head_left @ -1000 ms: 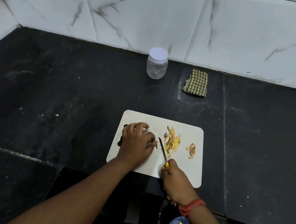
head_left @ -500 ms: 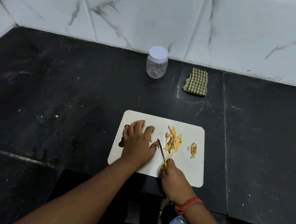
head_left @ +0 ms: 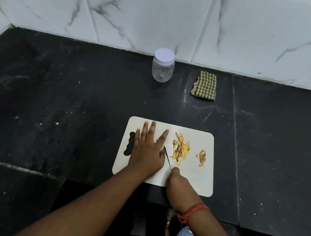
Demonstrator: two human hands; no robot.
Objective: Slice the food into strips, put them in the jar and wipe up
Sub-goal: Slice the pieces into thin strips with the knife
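I am judging that the slicing is nearly over and I am getting ready to gather the strips. My left hand is lying flat on the cutting board at the centre of the frame, fingers straight and spread, holding nothing that I can see. My right hand is gripping the knife by its handle at the board's lower edge, the blade pointing up and left, its tip just beside my left thumb.

The yellow strips are sitting in a loose pile right of the blade, and a small brownish scrap is lying apart from them further right.

Next, I am thinking, I need to put the knife down, open the jar and carry the strips over.

The jar is standing at the upper centre of the table, against the wall, its white lid on, and it is looking empty. The checked cloth is waiting folded to its right for the wiping.
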